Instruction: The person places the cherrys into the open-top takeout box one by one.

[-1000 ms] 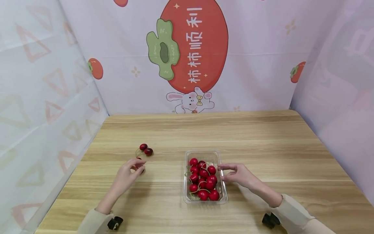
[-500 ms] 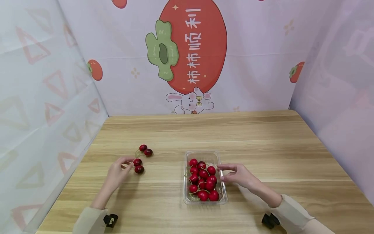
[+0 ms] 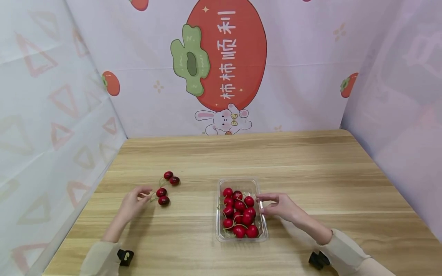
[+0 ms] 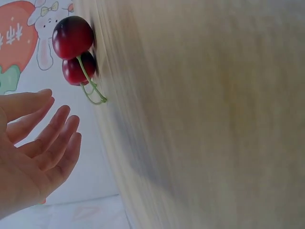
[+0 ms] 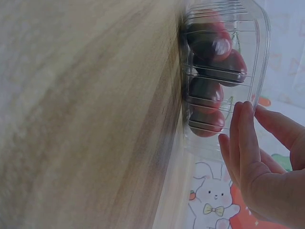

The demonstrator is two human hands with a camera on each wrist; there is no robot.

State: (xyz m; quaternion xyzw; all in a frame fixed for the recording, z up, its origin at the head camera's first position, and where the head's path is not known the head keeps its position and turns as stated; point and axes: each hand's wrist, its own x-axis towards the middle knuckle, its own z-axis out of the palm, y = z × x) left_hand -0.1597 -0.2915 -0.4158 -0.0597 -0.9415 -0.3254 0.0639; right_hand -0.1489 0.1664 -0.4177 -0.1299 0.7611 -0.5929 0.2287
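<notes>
A pair of dark red cherries point(image 3: 164, 201) lies on the table at the left, green stems pointing toward my left hand point(image 3: 134, 201). In the left wrist view that hand point(image 4: 40, 148) has loosely bent fingers, nothing between them, and sits just off the joined stems. Behind lies a second cherry pair point(image 3: 174, 180). A clear plastic punnet point(image 3: 221, 237) in the middle holds several bright red cherries point(image 3: 239, 206). My right hand point(image 3: 281, 206) touches its right rim with fairly straight fingers; in the right wrist view the fingertips point(image 5: 245, 107) rest against the wall and rim.
The wooden table point(image 3: 310, 161) carries the punnet and both loose pairs. White printed cloth point(image 3: 145, 103) rises behind its far edge and along both sides. Black straps point(image 3: 125, 257) sit at both sleeve cuffs.
My left hand has drawn back to the left from the nearer cherry pair, leaving it lying on the table in full view. The right hand and punnet have stayed put.
</notes>
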